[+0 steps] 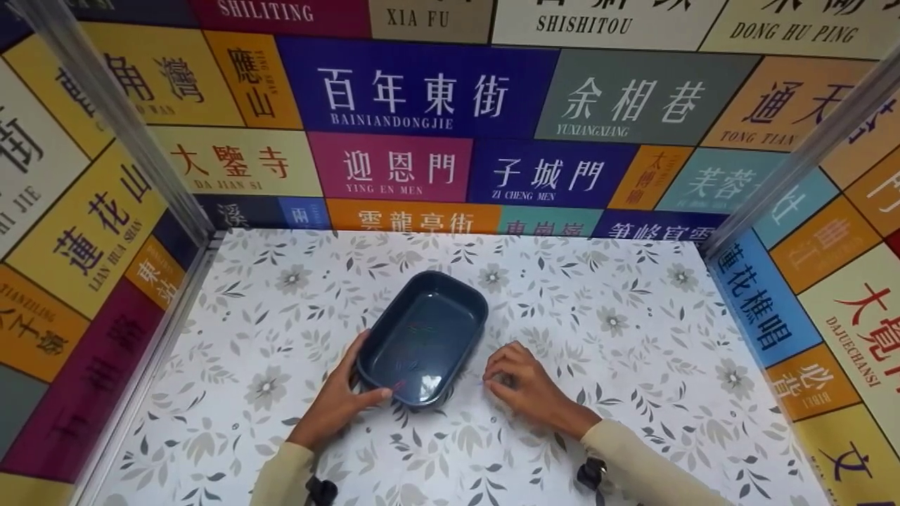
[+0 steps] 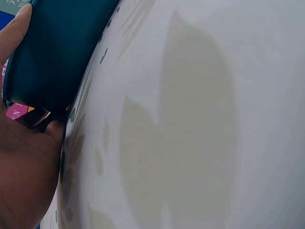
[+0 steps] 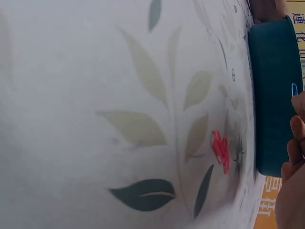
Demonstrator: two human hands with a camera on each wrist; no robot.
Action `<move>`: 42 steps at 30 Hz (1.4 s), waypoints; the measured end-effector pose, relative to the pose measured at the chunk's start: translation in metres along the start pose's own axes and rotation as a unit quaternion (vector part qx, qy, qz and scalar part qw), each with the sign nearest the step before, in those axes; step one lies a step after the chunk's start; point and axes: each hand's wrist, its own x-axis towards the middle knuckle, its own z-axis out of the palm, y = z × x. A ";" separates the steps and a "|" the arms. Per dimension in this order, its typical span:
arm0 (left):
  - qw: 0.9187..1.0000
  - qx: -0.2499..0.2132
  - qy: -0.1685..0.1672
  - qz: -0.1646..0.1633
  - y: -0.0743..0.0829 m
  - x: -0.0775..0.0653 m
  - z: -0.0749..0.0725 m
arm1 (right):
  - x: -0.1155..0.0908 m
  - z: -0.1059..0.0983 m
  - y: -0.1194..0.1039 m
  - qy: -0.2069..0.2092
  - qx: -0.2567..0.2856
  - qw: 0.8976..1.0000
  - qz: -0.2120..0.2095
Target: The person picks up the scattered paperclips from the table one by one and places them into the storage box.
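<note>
A dark blue rectangular dish [image 1: 394, 330] with rounded corners stands at an angle on the table. Small coloured pieces, red and green among them, lie on its bottom. My left hand [image 1: 341, 400] grips the near left side of the dish, thumb on the rim and fingers along the outer wall. To the right of the dish, my right hand [image 1: 524, 379] is low over the table with curled fingers. The right wrist view shows it pinching a blue paper clip [image 3: 294, 89] between thumb and fingertips. Red paper clips [image 3: 220, 150] lie on the table near that hand.
The table [image 1: 619, 379] has a white cover printed with grey leaves and flowers. Panels of coloured signs [image 1: 422, 91] wall it in at the back and both sides, with metal posts [image 1: 808, 147] at the corners.
</note>
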 end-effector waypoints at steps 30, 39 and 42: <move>1.000 0.012 -0.010 0.021 -0.004 0.002 -0.002 | 0.046 0.009 -0.004 -0.004 0.021 0.996 0.084; 1.000 0.011 -0.012 0.000 -0.001 0.001 -0.001 | 0.062 0.012 -0.007 -0.010 0.022 0.993 0.119; 1.000 0.010 -0.011 -0.001 0.000 0.001 -0.001 | 0.066 0.013 -0.008 -0.010 0.027 0.992 0.125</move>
